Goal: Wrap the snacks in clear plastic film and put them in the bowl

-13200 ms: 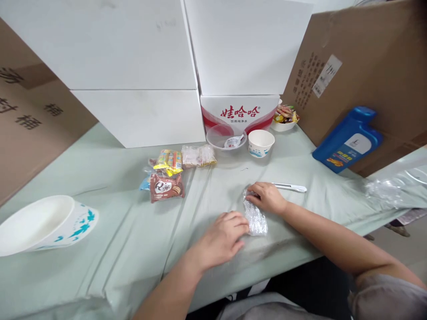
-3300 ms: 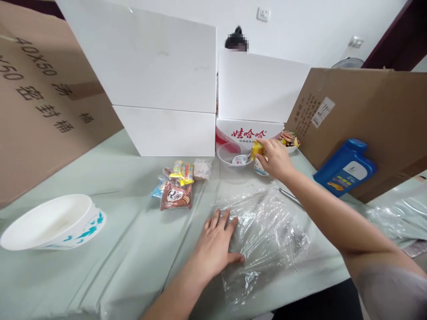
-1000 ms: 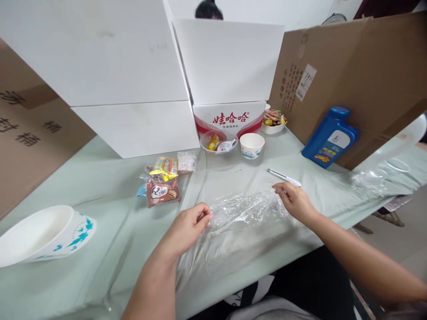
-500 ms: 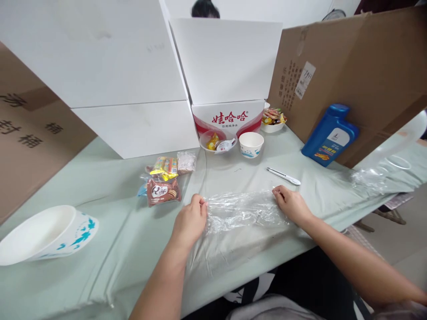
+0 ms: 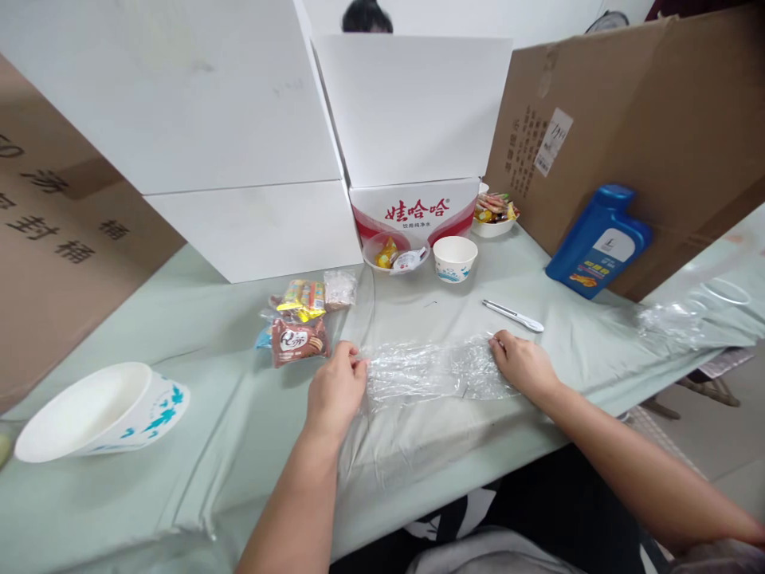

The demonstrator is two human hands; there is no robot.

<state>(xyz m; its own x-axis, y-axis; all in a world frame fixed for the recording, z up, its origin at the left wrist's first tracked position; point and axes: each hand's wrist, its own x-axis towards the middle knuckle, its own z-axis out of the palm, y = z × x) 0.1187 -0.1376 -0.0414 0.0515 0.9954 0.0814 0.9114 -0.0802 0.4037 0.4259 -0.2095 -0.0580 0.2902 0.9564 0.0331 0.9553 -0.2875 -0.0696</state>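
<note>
A clear, crinkled plastic bag [image 5: 427,371] lies stretched low over the table between my hands. My left hand [image 5: 338,387] pinches its left end, fingers closed. At the other end, my right hand [image 5: 523,363] grips the plastic with thumb and fingertips. Just beyond my right hand is a white utility knife [image 5: 512,316]. Beyond my left hand sits a pile of wrapped snacks, with a brown snack packet [image 5: 299,341] in front and yellow packets [image 5: 303,298] behind it.
A large white paper bowl [image 5: 89,414] lies tilted at left. At the back are a small paper cup [image 5: 455,260], a clear bowl [image 5: 394,259] with packets, and a white box [image 5: 412,112]. A blue bottle [image 5: 598,239] leans by a cardboard box [image 5: 598,127]. Someone's hair shows behind.
The view has shifted slightly, so the scene sits a little further right. Between my hands the plastic looks somewhat flatter; both hands keep their hold on it.
</note>
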